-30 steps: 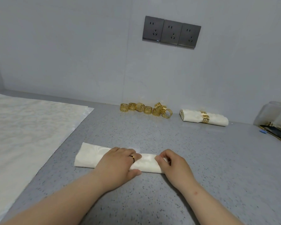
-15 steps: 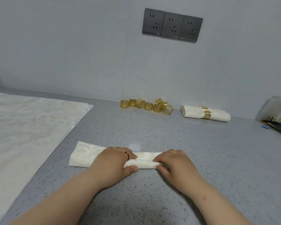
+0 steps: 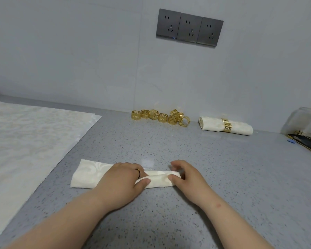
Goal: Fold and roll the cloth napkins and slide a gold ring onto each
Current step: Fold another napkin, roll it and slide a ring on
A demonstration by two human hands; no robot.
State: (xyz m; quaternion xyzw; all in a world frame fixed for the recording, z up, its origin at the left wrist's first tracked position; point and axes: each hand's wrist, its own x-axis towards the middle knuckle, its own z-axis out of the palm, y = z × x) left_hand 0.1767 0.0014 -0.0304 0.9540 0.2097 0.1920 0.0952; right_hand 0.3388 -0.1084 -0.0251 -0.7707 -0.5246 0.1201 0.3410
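Observation:
A cream cloth napkin [image 3: 86, 175] lies folded into a long strip on the grey counter, its right half rolled tight. My left hand [image 3: 122, 180] grips the strip's middle, fingers over the top and thumb at the near edge. My right hand [image 3: 185, 177] holds the strip's right end, thumb on the near edge and fingers curled over the far side. Several gold rings [image 3: 160, 116] sit in a loose row by the wall. To their right lies a rolled napkin [image 3: 212, 124] with a gold ring [image 3: 226, 125] around it.
Flat cream napkins [image 3: 25, 141] are spread over the counter's left side. A clear bag [image 3: 305, 121] and a dark gold-edged item [image 3: 307, 143] sit at the far right. Three grey wall sockets [image 3: 189, 27] are above the rings.
The napkin's right half has been rolled tighter and narrower. My right hand's fingers have lifted from lying over the end to curling round it. My left hand stays on the middle.

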